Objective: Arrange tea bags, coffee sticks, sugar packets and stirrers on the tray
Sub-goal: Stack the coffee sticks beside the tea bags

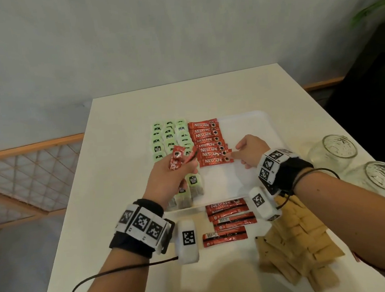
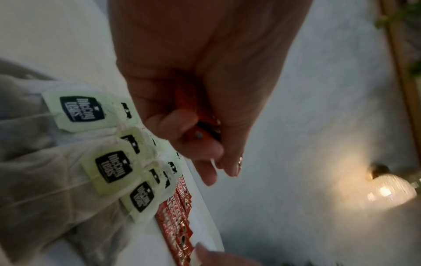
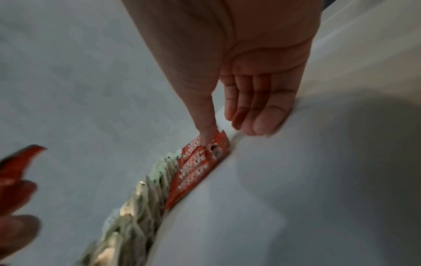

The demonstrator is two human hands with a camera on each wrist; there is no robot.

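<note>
White surface, tray (image 1: 262, 126) centre. Left hand (image 1: 175, 177) grips spare coffee sticks (image 1: 178, 157); right hand (image 1: 250, 149), fingers straight, presses nearest tray stick (image 1: 214, 161). Light, floppy, slick: pinch ends.

Arms: bare to the wrists, no sleeves in view.
Left wrist band (image 1: 136, 228): black fabric cuff, ringed by white blocks printed with black square-pattern markers.
Left wrist camera pod (image 1: 186, 240): white, rounded, one black marker on top; thin dark cable looping back along the forearm.
Right wrist band (image 1: 281, 168): black cuff, same white marker blocks.
Right wrist camera pod (image 1: 261, 202): white, one marker; dark cable, thin dark cord round the wrist.
</note>
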